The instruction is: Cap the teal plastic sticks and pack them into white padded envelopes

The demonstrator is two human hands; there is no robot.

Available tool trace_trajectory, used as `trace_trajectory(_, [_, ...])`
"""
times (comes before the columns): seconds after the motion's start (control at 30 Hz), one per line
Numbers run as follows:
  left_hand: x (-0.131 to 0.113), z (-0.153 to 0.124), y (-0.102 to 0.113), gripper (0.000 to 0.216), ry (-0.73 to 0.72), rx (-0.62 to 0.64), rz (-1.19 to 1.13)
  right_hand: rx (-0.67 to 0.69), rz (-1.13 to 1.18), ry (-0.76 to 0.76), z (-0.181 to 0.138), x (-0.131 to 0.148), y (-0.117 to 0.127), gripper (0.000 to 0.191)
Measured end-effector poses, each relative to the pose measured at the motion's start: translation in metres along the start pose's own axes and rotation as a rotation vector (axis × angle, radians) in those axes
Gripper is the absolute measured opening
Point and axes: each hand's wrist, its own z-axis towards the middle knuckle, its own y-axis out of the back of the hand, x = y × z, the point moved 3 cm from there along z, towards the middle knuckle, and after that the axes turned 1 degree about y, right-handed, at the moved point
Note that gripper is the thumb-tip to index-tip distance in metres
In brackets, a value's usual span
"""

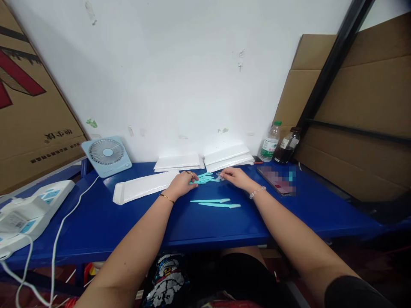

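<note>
A loose bunch of turquoise eyebrow razors (207,178) lies on the blue table between my hands. My left hand (182,185) has its fingers and thumb closed around the handle ends at the left of the bunch. At the other end, my right hand (236,177) pinches at the pale, see-through tips; how many it grips is too small to tell. Nearer to me, two separate eyebrow razors (212,205) lie side by side with their pale ends to the right. A white padded envelope (138,189) lies flat beside my left hand.
Two stacks of white envelopes (178,161) stand against the wall. A blue fan (107,156) and a white power strip (48,205) with cables are at left. On the right are a phone (272,179), a clear water bottle (269,145) and a dark drink bottle (287,147).
</note>
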Motion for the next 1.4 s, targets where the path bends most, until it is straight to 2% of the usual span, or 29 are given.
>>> trace_trajectory(0.07, [-0.004,-0.002,0.002,0.033,-0.037,-0.012,-0.065,-0.059,-0.018,-0.026,-0.002,-0.005,0.007,0.029])
trace_trajectory(0.13, [-0.012,-0.005,-0.001,0.038,-0.111,0.101,-0.159,-0.052,0.007,-0.045,-0.005,-0.005,0.011,0.029])
trace_trajectory(0.2, [-0.020,-0.008,-0.005,0.037,-0.176,0.243,-0.223,0.056,0.098,-0.066,-0.009,-0.002,0.012,0.031])
trace_trajectory(0.27, [-0.024,-0.009,-0.009,0.031,-0.181,0.307,-0.231,0.238,0.203,-0.078,-0.012,0.004,0.012,0.034])
trace_trajectory(0.33, [-0.022,-0.008,-0.011,0.026,-0.140,0.301,-0.217,0.406,0.266,-0.086,-0.016,0.009,0.010,0.036])
trace_trajectory(0.43, [-0.019,-0.006,-0.012,0.022,-0.101,0.274,-0.167,0.499,0.264,-0.103,-0.018,0.013,0.007,0.038])
trace_trajectory(0.57, [-0.016,-0.004,-0.008,0.021,-0.078,0.186,-0.059,0.447,0.191,-0.051,-0.014,0.016,0.003,0.032])
trace_trajectory(0.67, [-0.013,-0.002,-0.004,0.020,-0.057,0.100,0.016,0.337,0.138,-0.008,-0.011,0.014,0.004,0.028])
trace_trajectory(0.77, [-0.008,-0.001,-0.001,0.017,-0.032,0.038,0.073,0.198,0.112,-0.038,-0.009,0.005,0.009,0.026])
trace_trajectory(0.9, [-0.004,-0.003,0.005,0.022,0.027,-0.094,0.013,-0.011,0.019,-0.132,-0.009,-0.011,0.020,0.030])
trace_trajectory(0.97, [-0.010,-0.006,0.005,0.032,-0.004,-0.067,-0.088,-0.019,0.014,-0.152,-0.010,-0.013,0.025,0.031])
trace_trajectory(1.07, [-0.029,-0.010,-0.004,0.042,-0.142,0.163,-0.241,0.162,0.162,-0.150,-0.014,-0.009,0.028,0.033])
trace_trajectory(1.13, [-0.041,-0.012,-0.010,0.044,-0.214,0.293,-0.260,0.403,0.268,-0.150,-0.020,-0.003,0.027,0.036])
trace_trajectory(1.2, [-0.047,-0.011,-0.016,0.038,-0.219,0.358,-0.229,0.651,0.301,-0.165,-0.027,0.002,0.023,0.040])
trace_trajectory(1.23, [-0.048,-0.011,-0.017,0.034,-0.204,0.378,-0.211,0.733,0.290,-0.174,-0.030,0.004,0.021,0.042])
trace_trajectory(1.3, [-0.047,-0.010,-0.019,0.029,-0.167,0.382,-0.173,0.790,0.245,-0.178,-0.032,0.007,0.017,0.043])
trace_trajectory(1.4, [-0.043,-0.008,-0.018,0.023,-0.137,0.305,-0.094,0.737,0.168,-0.150,-0.029,0.008,0.012,0.040])
